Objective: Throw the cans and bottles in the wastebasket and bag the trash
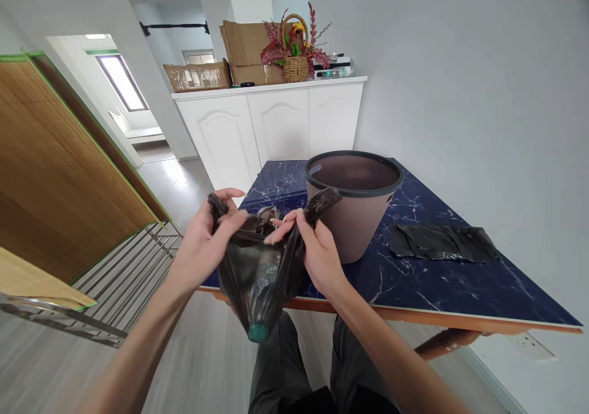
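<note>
A black plastic garbage bag (251, 257) hangs between my hands at the table's front edge, its top gathered. My left hand (209, 233) is closed around one bunched end, the thumb pointing right. My right hand (317, 248) grips the other bunched end, which sticks up past the fingers. Low in the bag, a green cap-like thing (258, 333) shows through the thin plastic; the other contents are hard to make out. Just behind my right hand stands a brownish-pink trash can (361, 221) with a dark rim, upright.
A folded black bag (444, 242) lies on the right of the blue marbled table (414, 285). A metal rack (133, 273) stands at left. Behind the table, a white cabinet (285, 122) carries cardboard boxes (253, 49) and a flower basket (296, 69).
</note>
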